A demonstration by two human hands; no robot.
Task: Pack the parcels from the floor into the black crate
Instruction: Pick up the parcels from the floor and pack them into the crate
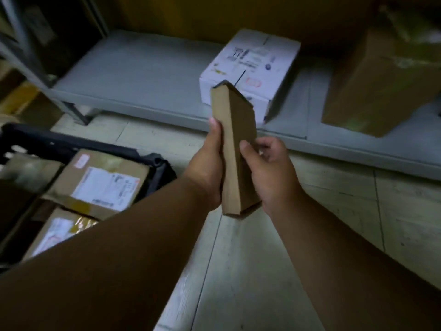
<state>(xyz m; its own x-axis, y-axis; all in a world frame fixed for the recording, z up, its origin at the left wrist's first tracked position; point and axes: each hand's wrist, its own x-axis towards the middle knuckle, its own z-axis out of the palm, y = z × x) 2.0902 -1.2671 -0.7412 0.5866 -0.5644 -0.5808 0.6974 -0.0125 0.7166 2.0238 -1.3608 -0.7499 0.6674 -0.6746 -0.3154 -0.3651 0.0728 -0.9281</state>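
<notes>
I hold a long, narrow brown cardboard parcel (235, 139) upright in the air at the middle of the view. My left hand (210, 163) grips its left edge, thumb up along the side. My right hand (269, 168) clasps its right edge, thumb pressed on the front face. The black crate (157, 163) stands on the floor at the lower left, partly hidden by my left forearm. Inside it lie a brown parcel with a white label (100, 182) and a second labelled parcel (57, 232) nearer to me.
A low grey shelf (133, 75) runs across the back, carrying a white printed box (250, 68) and a large brown carton (381, 80) at the right. A grey metal rack upright (23, 58) stands at the far left. Pale tiled floor (334, 199) lies under my hands.
</notes>
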